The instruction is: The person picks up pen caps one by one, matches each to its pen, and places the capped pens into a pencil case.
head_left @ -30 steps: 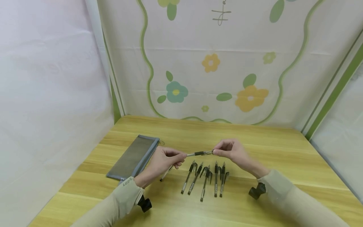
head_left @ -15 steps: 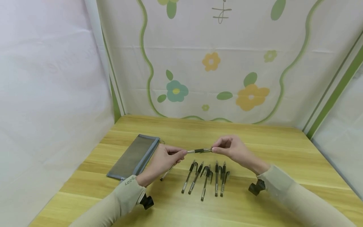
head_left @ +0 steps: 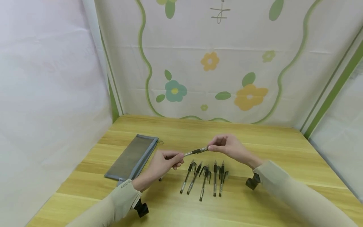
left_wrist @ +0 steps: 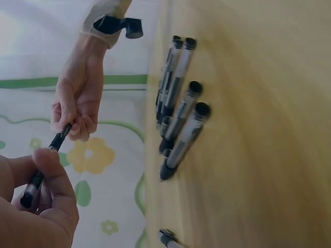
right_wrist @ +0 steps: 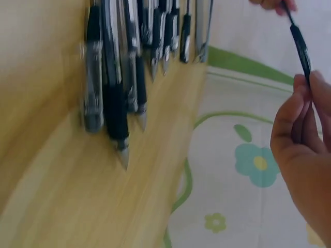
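Observation:
My left hand (head_left: 160, 165) grips the barrel of a gel pen (head_left: 196, 151) between thumb and fingers. At the other end of this pen, my right hand (head_left: 231, 148) pinches the tip end with thumb and forefinger. The pen hangs above the table, slanting up toward the right, its dark rubber grip showing between the hands. Below lie several gel pens (head_left: 194, 177) with bare metal tips pointing away from me, and dark see-through caps (head_left: 209, 177) beside them. Another pen (head_left: 160, 179) lies mostly hidden under my left hand.
A grey mesh pencil pouch (head_left: 131, 157) with blue edging lies flat on the wooden table (head_left: 255, 208) to the left. White cloth walls with printed flowers (head_left: 250, 97) stand behind the table and at both sides.
Both hands have shifted slightly left with the pen. The left hand has dropped a little, so the pen slants more and the pen beneath that hand is more hidden.

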A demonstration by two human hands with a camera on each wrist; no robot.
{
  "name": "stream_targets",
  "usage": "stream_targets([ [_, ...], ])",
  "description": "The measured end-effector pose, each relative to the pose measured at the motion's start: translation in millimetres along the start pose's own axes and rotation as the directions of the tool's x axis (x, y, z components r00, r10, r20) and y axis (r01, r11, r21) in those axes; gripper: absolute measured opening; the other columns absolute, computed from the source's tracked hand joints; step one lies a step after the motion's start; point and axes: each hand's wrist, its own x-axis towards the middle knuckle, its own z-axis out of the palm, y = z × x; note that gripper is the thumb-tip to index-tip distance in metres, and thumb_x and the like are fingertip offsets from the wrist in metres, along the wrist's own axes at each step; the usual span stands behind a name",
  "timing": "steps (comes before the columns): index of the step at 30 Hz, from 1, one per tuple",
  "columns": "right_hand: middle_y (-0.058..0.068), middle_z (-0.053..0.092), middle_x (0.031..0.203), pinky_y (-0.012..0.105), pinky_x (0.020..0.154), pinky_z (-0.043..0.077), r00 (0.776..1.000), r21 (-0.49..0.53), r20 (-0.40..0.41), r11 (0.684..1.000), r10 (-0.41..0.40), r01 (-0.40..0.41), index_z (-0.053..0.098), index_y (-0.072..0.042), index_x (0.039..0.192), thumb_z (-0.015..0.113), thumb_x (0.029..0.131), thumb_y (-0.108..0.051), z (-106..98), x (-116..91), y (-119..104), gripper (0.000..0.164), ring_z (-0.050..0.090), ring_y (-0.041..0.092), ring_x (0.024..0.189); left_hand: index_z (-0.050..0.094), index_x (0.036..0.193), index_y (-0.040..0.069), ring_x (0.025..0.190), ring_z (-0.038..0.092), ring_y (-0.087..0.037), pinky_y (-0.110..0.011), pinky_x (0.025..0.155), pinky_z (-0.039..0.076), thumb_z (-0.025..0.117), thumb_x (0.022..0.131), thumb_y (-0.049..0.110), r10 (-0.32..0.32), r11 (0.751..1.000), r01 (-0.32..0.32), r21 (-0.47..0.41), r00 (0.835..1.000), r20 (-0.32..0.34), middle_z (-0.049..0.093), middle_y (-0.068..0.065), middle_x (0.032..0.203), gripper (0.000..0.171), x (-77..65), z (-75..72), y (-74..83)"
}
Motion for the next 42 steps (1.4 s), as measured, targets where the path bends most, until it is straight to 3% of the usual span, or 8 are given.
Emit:
stream_targets([
  [3, 0.018, 0.069, 0.100, 0.054, 0.084, 0.051, 0.996, -0.010, 0.085, 1.000, -0.020, 0.021, 0.073, -0.008, 0.100, 0.074, 0.090, -0.019, -4, 18, 10, 0.015, 0.062, 0.045, 0.093, 0.070, 0.118, 0.000, 0.091, 0.067, -0.034, -0.037, 0.075, 0.057, 0.065, 0.098, 0.018, -0.008, 1.000, 0.009, -0.016, 0.999, 0.041, 0.070, -0.019, 0.101, 0.028, -6.5, -6.7, -4.2],
  [7, 0.011, 0.072, 0.099, 0.051, 0.085, 0.052, 0.981, -0.035, 0.190, 0.999, -0.025, 0.033, 0.075, -0.010, 0.101, 0.074, 0.090, -0.019, -8, 41, 23, 0.014, 0.062, 0.046, 0.097, 0.065, 0.120, -0.008, 0.087, 0.068, -0.036, -0.043, 0.074, 0.058, 0.065, 0.096, 0.009, -0.036, 0.999, 0.034, 0.029, 0.997, 0.063, 0.069, -0.025, 0.102, 0.029, -14.9, -13.4, -8.5],
  [10, 0.007, 0.073, 0.099, 0.042, 0.086, 0.053, 0.967, -0.085, 0.255, 0.996, 0.007, 0.015, 0.075, -0.010, 0.103, 0.074, 0.090, -0.020, -5, 55, 29, 0.016, 0.064, 0.041, 0.098, 0.069, 0.113, -0.009, 0.076, 0.069, -0.037, -0.039, 0.063, 0.059, 0.069, 0.094, 0.009, -0.081, 0.992, 0.076, 0.102, 0.996, 0.044, 0.071, -0.022, 0.093, 0.027, -20.0, -14.9, -13.8],
  [16, 0.004, 0.073, 0.099, 0.037, 0.086, 0.054, 0.933, -0.130, 0.350, 0.991, 0.079, -0.036, 0.075, -0.004, 0.106, 0.075, 0.088, -0.016, 8, 76, 44, 0.021, 0.067, 0.030, 0.096, 0.075, 0.102, -0.004, 0.054, 0.065, -0.022, -0.032, 0.048, 0.055, 0.074, 0.090, 0.014, -0.131, 0.967, 0.132, 0.218, 0.991, -0.022, 0.071, -0.015, 0.078, 0.022, -25.1, -14.0, -25.5],
  [21, 0.004, 0.073, 0.099, 0.037, 0.086, 0.053, 0.917, -0.136, 0.383, 0.989, 0.109, -0.061, 0.076, -0.004, 0.103, 0.075, 0.087, -0.011, 14, 85, 53, 0.018, 0.068, 0.027, 0.093, 0.072, 0.106, -0.007, 0.057, 0.066, -0.023, -0.033, 0.052, 0.057, 0.072, 0.091, 0.010, -0.156, 0.967, 0.155, 0.204, 0.988, -0.014, 0.070, -0.017, 0.076, 0.022, -27.3, -14.1, -29.2],
  [29, 0.005, 0.073, 0.098, 0.036, 0.082, 0.055, 0.923, -0.129, 0.367, 0.989, 0.118, -0.075, 0.077, -0.005, 0.100, 0.076, 0.084, -0.002, 15, 94, 65, 0.016, 0.068, 0.026, 0.090, 0.067, 0.109, -0.013, 0.074, 0.071, -0.028, -0.034, 0.068, 0.059, 0.069, 0.088, -0.007, -0.252, 0.964, 0.250, 0.094, 0.968, 0.009, 0.071, -0.019, 0.090, 0.023, -28.8, -15.8, -29.7],
  [34, 0.005, 0.074, 0.095, 0.033, 0.069, 0.057, 0.930, -0.152, 0.351, 0.987, 0.112, -0.061, 0.078, -0.007, 0.097, 0.077, 0.083, -0.006, 18, 97, 68, 0.014, 0.068, 0.027, 0.081, 0.073, 0.099, -0.008, 0.069, 0.071, -0.029, -0.035, 0.064, 0.059, 0.074, 0.085, -0.002, -0.281, 0.953, 0.280, 0.113, 0.960, -0.007, 0.071, -0.017, 0.084, 0.015, -31.4, -17.5, -28.3],
  [42, 0.000, 0.074, 0.090, 0.023, 0.053, 0.047, 0.936, -0.212, 0.340, 0.977, 0.091, -0.018, 0.079, -0.010, 0.095, 0.077, 0.085, -0.009, 23, 99, 67, 0.011, 0.061, 0.020, 0.064, 0.074, 0.090, -0.005, 0.065, 0.071, -0.027, -0.035, 0.061, 0.059, 0.077, 0.083, 0.001, -0.279, 0.944, 0.277, 0.181, 0.960, -0.016, 0.072, -0.014, 0.078, 0.010, -31.5, -18.5, -28.2],
])
